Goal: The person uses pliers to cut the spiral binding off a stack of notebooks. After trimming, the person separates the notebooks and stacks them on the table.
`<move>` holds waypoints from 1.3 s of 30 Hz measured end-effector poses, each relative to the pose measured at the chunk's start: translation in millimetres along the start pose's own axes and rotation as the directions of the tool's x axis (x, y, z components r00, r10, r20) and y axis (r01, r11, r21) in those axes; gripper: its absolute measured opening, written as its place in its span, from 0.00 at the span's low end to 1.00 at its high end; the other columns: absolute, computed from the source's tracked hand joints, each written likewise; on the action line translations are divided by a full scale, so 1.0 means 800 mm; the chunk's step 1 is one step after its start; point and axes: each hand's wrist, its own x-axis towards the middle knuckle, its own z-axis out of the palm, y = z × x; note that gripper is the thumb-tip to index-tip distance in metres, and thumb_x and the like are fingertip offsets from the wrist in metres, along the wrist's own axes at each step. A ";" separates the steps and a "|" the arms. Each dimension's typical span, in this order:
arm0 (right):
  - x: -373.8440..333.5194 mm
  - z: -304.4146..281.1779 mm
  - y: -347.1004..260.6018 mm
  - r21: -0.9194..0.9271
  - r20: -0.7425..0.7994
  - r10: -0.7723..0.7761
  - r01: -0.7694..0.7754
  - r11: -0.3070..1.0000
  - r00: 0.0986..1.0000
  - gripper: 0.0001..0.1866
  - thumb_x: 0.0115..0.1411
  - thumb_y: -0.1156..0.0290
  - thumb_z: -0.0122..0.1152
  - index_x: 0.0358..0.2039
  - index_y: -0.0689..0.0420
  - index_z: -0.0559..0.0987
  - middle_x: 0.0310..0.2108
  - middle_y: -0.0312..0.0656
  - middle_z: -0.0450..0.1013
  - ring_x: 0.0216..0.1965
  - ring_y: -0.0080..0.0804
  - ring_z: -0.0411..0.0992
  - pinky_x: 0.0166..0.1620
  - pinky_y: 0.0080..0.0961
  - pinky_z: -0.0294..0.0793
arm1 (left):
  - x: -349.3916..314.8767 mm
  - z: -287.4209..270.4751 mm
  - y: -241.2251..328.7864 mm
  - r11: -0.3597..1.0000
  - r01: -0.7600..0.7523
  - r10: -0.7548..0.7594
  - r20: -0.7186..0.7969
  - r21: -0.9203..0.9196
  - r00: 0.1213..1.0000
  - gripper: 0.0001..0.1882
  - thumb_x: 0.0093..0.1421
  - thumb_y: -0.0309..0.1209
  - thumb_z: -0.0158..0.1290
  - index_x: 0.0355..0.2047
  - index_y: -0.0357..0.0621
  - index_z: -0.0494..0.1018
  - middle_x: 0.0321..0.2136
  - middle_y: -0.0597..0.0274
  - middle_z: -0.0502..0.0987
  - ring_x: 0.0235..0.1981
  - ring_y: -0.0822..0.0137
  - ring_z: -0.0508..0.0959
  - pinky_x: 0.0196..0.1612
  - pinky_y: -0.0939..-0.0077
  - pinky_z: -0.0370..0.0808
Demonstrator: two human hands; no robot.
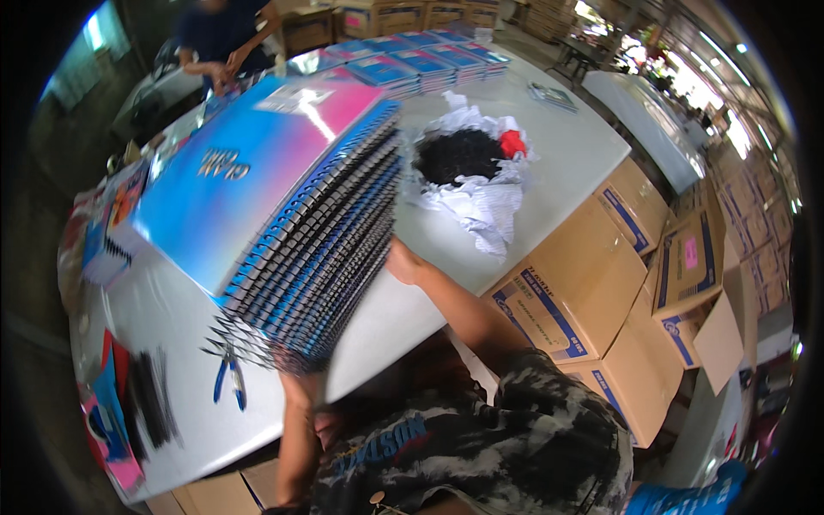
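Note:
A thick stack of spiral notebooks (257, 172) with a blue and pink cover fills the centre left of the head view. Its black and blue wire bindings face me in a slanting bank. At the near end of the bindings my left hand (296, 386) grips the stack, its fingers mostly hidden. My right hand (402, 264) holds the binding side farther along, with its fingertips out of sight behind the wires. Whether the stack touches the table (360, 360) cannot be made out. Blue-handled pliers (227, 382) lie close to my left hand.
Crumpled white paper (485, 210) surrounds a black tangled heap (459, 157) beside a red piece (512, 144). More notebook stacks (412, 69) line the far side. Black wires (153, 399) lie at left. Cardboard boxes (575, 283) stand at right; another person (227, 39) works across the table.

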 end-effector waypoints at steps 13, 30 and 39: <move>-0.128 0.082 0.084 -0.018 -0.420 -0.428 0.465 0.885 0.800 0.31 0.66 0.48 0.33 0.63 0.54 0.52 0.62 0.38 0.52 0.62 0.32 0.51 0.64 0.32 0.44 | 0.107 -0.072 0.079 0.978 -0.041 0.038 0.018 0.205 0.999 0.46 0.58 0.65 0.28 0.64 0.40 0.47 0.63 0.52 0.53 0.62 0.56 0.55 0.64 0.60 0.50; -0.143 0.195 -0.099 -0.771 0.003 -0.967 0.616 0.160 0.256 0.39 0.65 0.49 0.39 0.57 0.77 0.53 0.56 0.68 0.54 0.58 0.49 0.58 0.59 0.33 0.56 | 0.034 0.087 0.174 0.220 -0.869 0.970 -0.003 0.444 0.244 0.19 0.58 0.38 0.57 0.18 0.39 0.66 0.13 0.75 0.64 0.17 0.83 0.59 0.19 0.88 0.56; -0.167 0.189 -0.120 -0.854 0.224 -0.974 0.488 -0.182 0.028 0.38 0.64 0.50 0.43 0.61 0.70 0.49 0.61 0.58 0.52 0.62 0.47 0.54 0.60 0.38 0.59 | 0.009 -0.003 0.187 0.224 -0.549 0.834 0.133 0.805 0.536 0.16 0.59 0.38 0.53 0.42 0.39 0.74 0.34 0.59 0.77 0.36 0.70 0.75 0.40 0.75 0.71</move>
